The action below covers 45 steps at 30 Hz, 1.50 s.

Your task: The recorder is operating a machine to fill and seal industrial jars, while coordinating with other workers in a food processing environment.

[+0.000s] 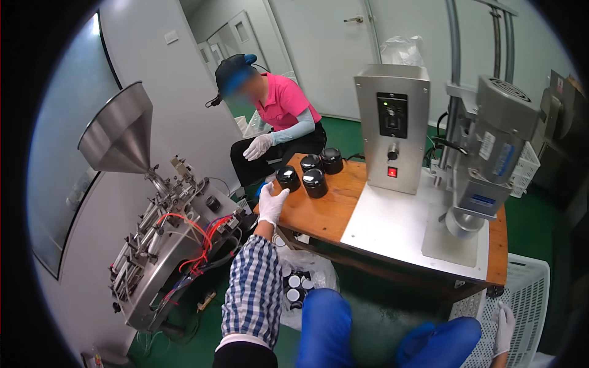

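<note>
My left hand [272, 202], in a white glove, reaches to the near left corner of the wooden table [340, 211]. Its thumb and fingers are apart beside a black lidded jar [288, 178], with no clear grip on it. Several more black jars [315, 183] stand upright close behind and to the right. My right hand [505, 329], also gloved, hangs low at the right by the white perforated plastic basket [529, 294]; whether it touches the basket or holds anything is not clear.
A steel machine with a round head [464, 223] and a control box [393, 133] stand on the table. Left is a filling machine with a steel hopper [117, 131]. A co-worker in a pink shirt [287, 103] sits beyond the table. Below lies a plastic bag of jars [294, 294].
</note>
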{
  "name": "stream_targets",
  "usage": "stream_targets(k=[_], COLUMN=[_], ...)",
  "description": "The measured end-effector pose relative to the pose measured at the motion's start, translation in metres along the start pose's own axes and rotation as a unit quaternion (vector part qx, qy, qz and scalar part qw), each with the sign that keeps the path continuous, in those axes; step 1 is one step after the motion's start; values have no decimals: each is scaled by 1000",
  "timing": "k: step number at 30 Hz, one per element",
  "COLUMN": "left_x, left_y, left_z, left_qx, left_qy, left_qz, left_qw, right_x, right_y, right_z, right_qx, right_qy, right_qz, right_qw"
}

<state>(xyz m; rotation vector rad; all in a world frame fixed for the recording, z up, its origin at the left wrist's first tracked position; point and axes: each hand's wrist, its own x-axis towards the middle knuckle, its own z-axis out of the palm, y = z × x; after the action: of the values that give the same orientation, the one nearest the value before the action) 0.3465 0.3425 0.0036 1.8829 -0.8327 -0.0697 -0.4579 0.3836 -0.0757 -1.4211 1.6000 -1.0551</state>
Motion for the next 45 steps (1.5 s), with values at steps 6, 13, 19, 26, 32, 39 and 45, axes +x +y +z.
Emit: stream_targets(k=[6,13,19,26,32,39,45], left_x=[34,37,-18,-137,-224,-277,-300], left_y=[15,-7,8,150,202,219,231], left_z=[23,31,-13,-46,5,64,85], left_qx=[77,129,-223,-224,-211,-271,-278], left_qy=[-54,-7,-79,-274,-370,-429,-420], left_qz=[-31,-43,2,54,158,130,172], left_qw=[995,991,972,934,891,852,846], right_x=[-44,-53,-52,-61,-47,-42,-38], right_y=[-32,-75,-95,-205,-235,-206,-195], right_z=[8,29,56,158,216,201,199], right_qx=[5,-32,-15,-30,-60,-151,-124], right_qy=[-2,-9,-34,-204,-168,-59,-22], right_qz=[78,81,31,-187,-375,-370,-351], right_qw=[997,996,999,960,910,915,928])
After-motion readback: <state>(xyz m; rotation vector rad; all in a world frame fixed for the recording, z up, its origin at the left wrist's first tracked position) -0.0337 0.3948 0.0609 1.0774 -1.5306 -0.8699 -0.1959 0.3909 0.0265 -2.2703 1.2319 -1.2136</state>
